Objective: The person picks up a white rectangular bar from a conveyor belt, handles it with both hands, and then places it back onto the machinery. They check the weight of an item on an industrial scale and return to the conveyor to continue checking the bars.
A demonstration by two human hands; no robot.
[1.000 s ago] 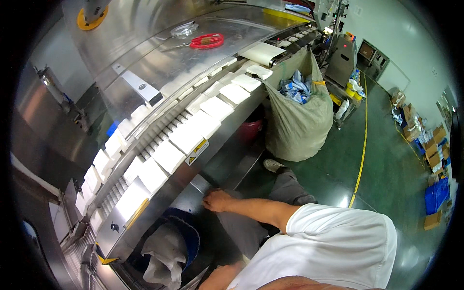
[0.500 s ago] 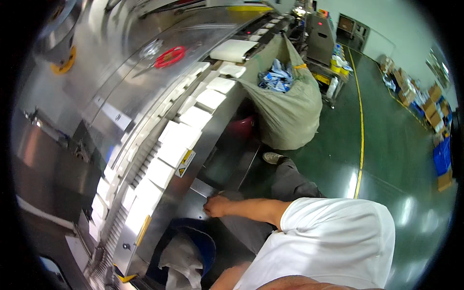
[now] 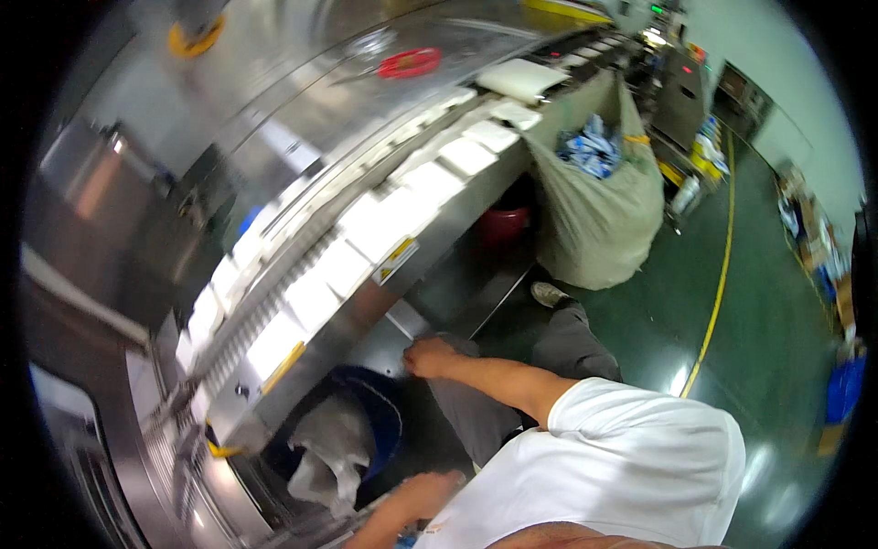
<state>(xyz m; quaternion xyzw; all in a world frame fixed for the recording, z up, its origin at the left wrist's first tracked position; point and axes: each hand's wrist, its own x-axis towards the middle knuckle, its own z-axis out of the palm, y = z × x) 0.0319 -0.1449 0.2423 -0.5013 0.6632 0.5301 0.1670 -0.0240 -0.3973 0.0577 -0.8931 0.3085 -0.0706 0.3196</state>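
My right hand rests curled against the long steel conveyor machine, gripping nothing I can see. My left hand hangs below it beside the blue bin of white cloth; its grip is blurred.

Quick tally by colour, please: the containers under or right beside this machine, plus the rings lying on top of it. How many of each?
Red: 2, the red bucket and the red ring
Blue: 1, the blue bin
Yellow: 1, the yellow ring
Grey-green: 1, the sack
Total: 5
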